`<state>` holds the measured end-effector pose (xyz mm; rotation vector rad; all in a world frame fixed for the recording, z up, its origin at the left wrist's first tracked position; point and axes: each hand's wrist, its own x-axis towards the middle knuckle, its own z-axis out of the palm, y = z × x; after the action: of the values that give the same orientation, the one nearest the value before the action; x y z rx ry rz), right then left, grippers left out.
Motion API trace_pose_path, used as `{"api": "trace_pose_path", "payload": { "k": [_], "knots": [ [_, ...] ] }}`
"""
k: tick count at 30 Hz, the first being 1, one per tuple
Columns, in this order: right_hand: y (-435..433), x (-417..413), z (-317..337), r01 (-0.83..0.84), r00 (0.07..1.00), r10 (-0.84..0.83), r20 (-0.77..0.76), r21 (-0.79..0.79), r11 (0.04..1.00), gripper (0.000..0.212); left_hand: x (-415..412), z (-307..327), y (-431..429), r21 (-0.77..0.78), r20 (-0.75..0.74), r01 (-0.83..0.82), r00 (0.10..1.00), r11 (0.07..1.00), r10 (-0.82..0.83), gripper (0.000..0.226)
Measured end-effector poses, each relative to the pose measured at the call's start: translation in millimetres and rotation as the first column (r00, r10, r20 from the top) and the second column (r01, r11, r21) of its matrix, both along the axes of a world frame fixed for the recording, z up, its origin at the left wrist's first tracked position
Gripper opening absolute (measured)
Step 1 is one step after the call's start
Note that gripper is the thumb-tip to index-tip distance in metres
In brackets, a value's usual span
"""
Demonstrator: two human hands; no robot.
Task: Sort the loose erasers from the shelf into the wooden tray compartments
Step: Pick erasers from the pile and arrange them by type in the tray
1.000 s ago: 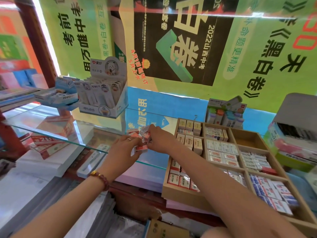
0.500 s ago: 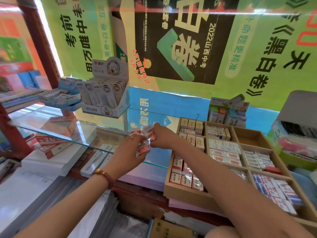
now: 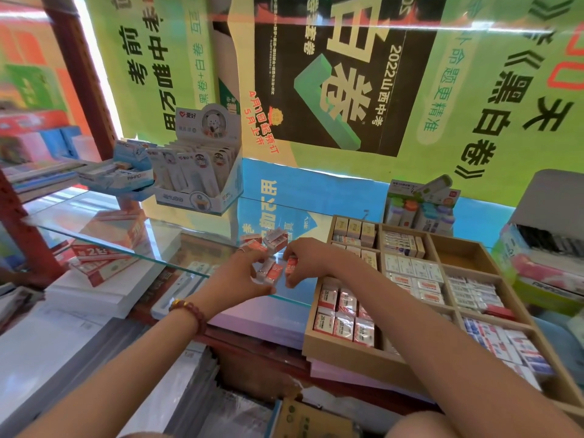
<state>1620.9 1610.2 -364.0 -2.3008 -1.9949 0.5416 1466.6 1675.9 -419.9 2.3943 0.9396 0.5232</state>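
Your left hand [image 3: 240, 276] and right hand [image 3: 308, 259] pinch several erasers [image 3: 273, 271] in curled fingers [image 3: 252, 256] at the front edge of the glass shelf [image 3: 177, 245], beside the wooden tray [image 3: 347, 352]. Bunched so, one could slip over the edge.

R forearm [image 3: 410, 311] covers the mid compartments of the wooden tray [image 3: 344, 355], so contents there are hidden. Tray's near corner runs off the frame's right edge. Bunch of erasers [image 3: 272, 270] between L hand [image 3: 238, 275] and R hand [image 3: 305, 260]: count can't tell, wrapper print too small. L fingertips partly behind the bunch. Grey box [image 3: 553, 197] cut by right edge, cardboard box [image 3: 313, 420] cut at bottom. Far-left stacks [image 3: 28, 134] blurred.
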Motion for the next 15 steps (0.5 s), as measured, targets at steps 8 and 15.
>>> {"api": "trace_pose_path", "payload": {
  "k": [8,15],
  "knots": [
    [-13.1,4.2,6.8,-0.027,0.997,0.031,-0.069,0.066,0.997,0.06,1.3,-1.0,-1.3,-0.034,-0.041,0.115,0.992,0.993,-0.117,0.064],
    [-20.3,16.5,15.5,0.015,0.984,-0.033,0.177,0.102,0.995,0.059,3.3,-5.2,1.2,-0.017,-0.02,0.086,0.996,0.996,-0.086,0.051]
  ]
}}
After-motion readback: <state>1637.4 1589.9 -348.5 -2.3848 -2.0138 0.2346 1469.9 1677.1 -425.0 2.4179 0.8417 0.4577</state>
